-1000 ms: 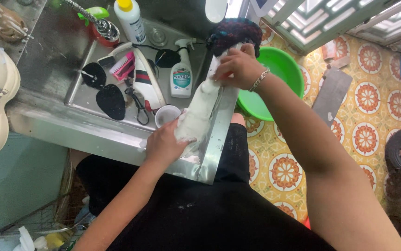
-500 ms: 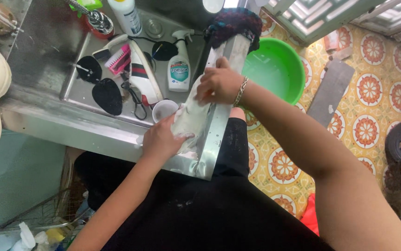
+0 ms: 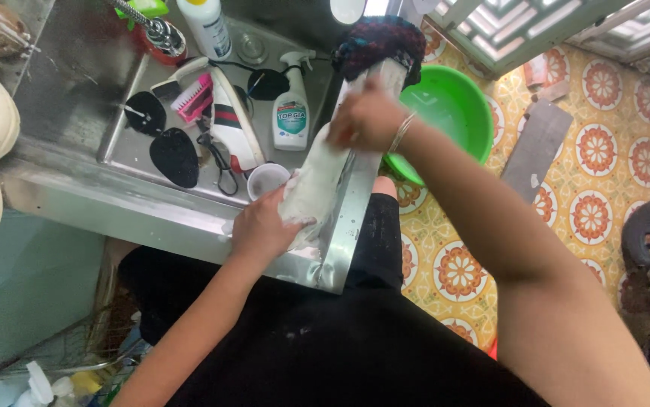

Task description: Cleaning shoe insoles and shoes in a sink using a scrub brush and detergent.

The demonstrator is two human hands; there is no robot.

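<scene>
While left hand [image 3: 261,230] fingers clamp the white shoe [image 3: 317,188], right hand [image 3: 366,119] fingers curl over it.

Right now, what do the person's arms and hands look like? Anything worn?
Both forearms are bare, no sleeves showing, no gloves. The right hand has a thin silver bangle at the wrist. The left hand shows no jewellery. The person wears dark clothing.
</scene>
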